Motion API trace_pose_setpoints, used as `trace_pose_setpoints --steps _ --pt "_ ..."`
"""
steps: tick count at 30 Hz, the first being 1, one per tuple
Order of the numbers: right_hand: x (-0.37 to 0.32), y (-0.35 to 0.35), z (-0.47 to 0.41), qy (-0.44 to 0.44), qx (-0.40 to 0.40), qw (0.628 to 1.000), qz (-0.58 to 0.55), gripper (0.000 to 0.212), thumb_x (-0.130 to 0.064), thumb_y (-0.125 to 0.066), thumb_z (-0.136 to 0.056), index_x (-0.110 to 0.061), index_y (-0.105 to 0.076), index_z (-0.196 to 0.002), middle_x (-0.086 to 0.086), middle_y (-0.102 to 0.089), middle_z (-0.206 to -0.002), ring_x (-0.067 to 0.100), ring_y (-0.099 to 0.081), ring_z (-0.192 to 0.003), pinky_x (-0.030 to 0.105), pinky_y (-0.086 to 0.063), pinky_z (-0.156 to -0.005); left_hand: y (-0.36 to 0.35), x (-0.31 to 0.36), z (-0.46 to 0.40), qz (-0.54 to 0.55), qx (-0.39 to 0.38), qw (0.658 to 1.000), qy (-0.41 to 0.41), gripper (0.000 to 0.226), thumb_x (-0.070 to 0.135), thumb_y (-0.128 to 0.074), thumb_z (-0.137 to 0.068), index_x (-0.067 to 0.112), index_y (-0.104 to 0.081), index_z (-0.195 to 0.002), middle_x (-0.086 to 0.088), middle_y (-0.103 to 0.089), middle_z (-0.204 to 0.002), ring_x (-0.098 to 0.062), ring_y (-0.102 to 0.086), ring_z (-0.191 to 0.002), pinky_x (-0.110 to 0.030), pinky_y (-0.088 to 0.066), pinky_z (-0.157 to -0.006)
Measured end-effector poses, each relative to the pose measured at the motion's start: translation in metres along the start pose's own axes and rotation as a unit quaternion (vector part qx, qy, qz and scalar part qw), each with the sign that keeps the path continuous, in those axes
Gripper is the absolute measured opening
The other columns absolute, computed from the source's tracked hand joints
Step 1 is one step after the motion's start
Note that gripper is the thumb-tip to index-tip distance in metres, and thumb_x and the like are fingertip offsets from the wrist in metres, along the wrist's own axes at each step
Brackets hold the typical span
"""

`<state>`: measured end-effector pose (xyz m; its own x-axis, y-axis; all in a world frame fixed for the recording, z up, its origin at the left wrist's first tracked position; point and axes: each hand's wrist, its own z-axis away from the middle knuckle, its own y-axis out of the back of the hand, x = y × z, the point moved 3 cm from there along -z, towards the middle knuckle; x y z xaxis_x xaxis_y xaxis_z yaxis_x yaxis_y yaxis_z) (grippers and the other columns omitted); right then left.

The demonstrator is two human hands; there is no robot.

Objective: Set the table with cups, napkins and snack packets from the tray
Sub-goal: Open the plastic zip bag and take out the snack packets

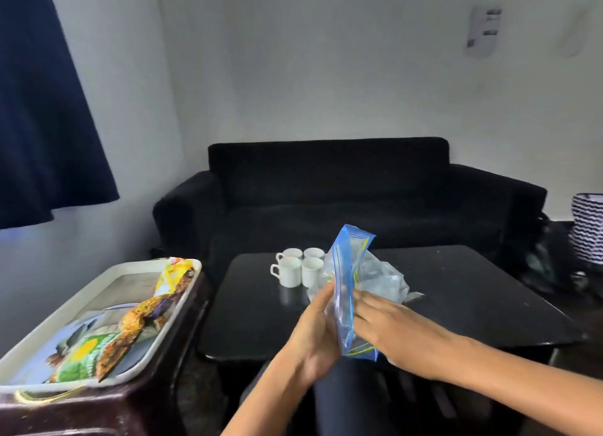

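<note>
I hold a clear zip bag with blue edges upright above the near edge of the black table. My left hand grips the bag from the left, thumb up along its side. From the right, my right hand lies against the bag, its fairly straight fingers at the blue edge. Crumpled clear plastic with pale contents shows behind the bag. Several white cups stand grouped at the table's far left. The white tray at left holds yellow, orange and green snack packets.
The tray rests on a dark brown stand left of the table. A black sofa sits behind the table. A striped black-and-white bag stands at the far right. A dark blue curtain hangs at the left wall.
</note>
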<state>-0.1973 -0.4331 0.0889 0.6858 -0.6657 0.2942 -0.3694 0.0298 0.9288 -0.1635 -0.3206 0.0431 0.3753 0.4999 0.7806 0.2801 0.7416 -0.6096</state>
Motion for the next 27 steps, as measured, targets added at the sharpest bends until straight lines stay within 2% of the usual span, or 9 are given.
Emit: trace_pose_setpoints --steps 2,4,7,11,15,17,21,24,27 --pt "0.011 -0.010 0.013 0.009 -0.027 1.000 0.009 0.061 -0.010 -0.020 -0.081 -0.009 -0.053 -0.132 0.006 -0.052 -0.139 0.022 -0.040 -0.137 0.029 -0.028 -0.115 -0.007 -0.013 -0.011 0.010 -0.013 1.000 0.015 0.033 0.032 -0.058 -0.085 0.006 -0.074 -0.097 -0.012 -0.073 -0.092 -0.024 -0.072 -0.082 -0.033 -0.058 -0.073" --pt "0.025 -0.025 0.029 0.005 -0.045 0.999 -0.021 0.060 0.000 -0.026 -0.084 -0.012 -0.040 -0.141 0.003 -0.038 -0.148 0.021 -0.021 -0.144 0.025 -0.008 -0.120 -0.016 -0.026 -0.022 0.004 -0.022 0.999 0.023 0.024 0.020 -0.063 -0.082 0.002 -0.072 -0.094 -0.013 -0.071 -0.085 -0.024 -0.071 -0.072 -0.031 -0.057 -0.066" --pt "0.044 -0.036 0.059 -0.041 -0.035 0.992 -0.116 0.065 0.004 -0.042 -0.079 -0.022 -0.042 -0.138 -0.006 -0.037 -0.146 0.015 -0.020 -0.140 0.017 -0.001 -0.115 -0.034 -0.047 -0.041 -0.022 0.021 0.999 0.039 0.024 0.005 -0.055 -0.083 -0.006 -0.065 -0.101 -0.017 -0.065 -0.081 -0.025 -0.065 -0.063 -0.027 -0.055 -0.057" --pt "0.062 -0.039 0.096 -0.106 -0.024 0.968 -0.226 0.044 -0.013 -0.056 -0.082 -0.021 -0.056 -0.125 -0.006 -0.046 -0.139 0.007 -0.026 -0.137 0.020 -0.010 -0.118 -0.060 -0.072 -0.064 -0.063 0.070 0.995 0.030 0.034 -0.008 -0.048 -0.082 -0.011 -0.059 -0.114 -0.026 -0.059 -0.096 -0.030 -0.060 -0.071 -0.031 -0.054 -0.064" --pt "0.078 -0.040 0.133 -0.172 0.019 0.938 -0.301 0.041 -0.024 -0.069 -0.077 -0.023 -0.065 -0.118 -0.009 -0.060 -0.122 -0.001 -0.044 -0.123 0.006 -0.027 -0.103 -0.081 -0.098 -0.081 -0.096 0.096 0.990 0.031 0.026 -0.006 -0.052 -0.082 0.000 -0.065 -0.104 -0.017 -0.062 -0.080 -0.026 -0.060 -0.065 -0.027 -0.050 -0.056" --pt "0.087 -0.042 0.152 -0.222 0.080 0.924 -0.302 0.040 -0.020 -0.081 -0.069 -0.019 -0.072 -0.108 -0.003 -0.066 -0.117 0.004 -0.052 -0.119 0.003 -0.030 -0.099 -0.088 -0.111 -0.090 -0.107 0.109 0.988 0.026 0.025 -0.005 -0.054 -0.082 0.003 -0.069 -0.100 -0.016 -0.066 -0.081 -0.028 -0.062 -0.069 -0.033 -0.050 -0.065" --pt "0.096 -0.054 0.183 -0.285 0.211 0.915 -0.192 0.039 -0.008 -0.088 -0.057 -0.012 -0.072 -0.093 0.002 -0.066 -0.104 0.022 -0.058 -0.103 0.036 -0.051 -0.087 -0.099 -0.133 -0.105 -0.131 0.123 0.984 0.010 0.030 -0.009 -0.060 -0.075 0.012 -0.073 -0.093 -0.007 -0.072 -0.072 -0.020 -0.067 -0.057 -0.026 -0.052 -0.051" --pt "0.096 -0.069 0.206 -0.360 0.234 0.890 -0.152 0.069 -0.011 -0.084 -0.053 -0.017 -0.060 -0.117 0.004 -0.049 -0.121 0.021 -0.042 -0.110 0.044 -0.048 -0.088 -0.109 -0.154 -0.112 -0.197 0.116 0.974 -0.002 0.029 -0.003 -0.059 -0.080 0.017 -0.074 -0.095 -0.006 -0.076 -0.080 -0.020 -0.072 -0.066 -0.025 -0.054 -0.052" --pt "0.095 -0.091 0.231 -0.416 0.171 0.885 -0.122 0.099 -0.016 -0.080 -0.056 -0.032 -0.031 -0.141 0.001 -0.020 -0.149 0.024 -0.022 -0.136 0.045 -0.029 -0.107 -0.120 -0.182 -0.115 -0.278 0.083 0.957 -0.017 0.033 0.000 -0.052 -0.088 0.025 -0.071 -0.097 0.002 -0.077 -0.083 -0.016 -0.073 -0.074 -0.025 -0.056 -0.053"
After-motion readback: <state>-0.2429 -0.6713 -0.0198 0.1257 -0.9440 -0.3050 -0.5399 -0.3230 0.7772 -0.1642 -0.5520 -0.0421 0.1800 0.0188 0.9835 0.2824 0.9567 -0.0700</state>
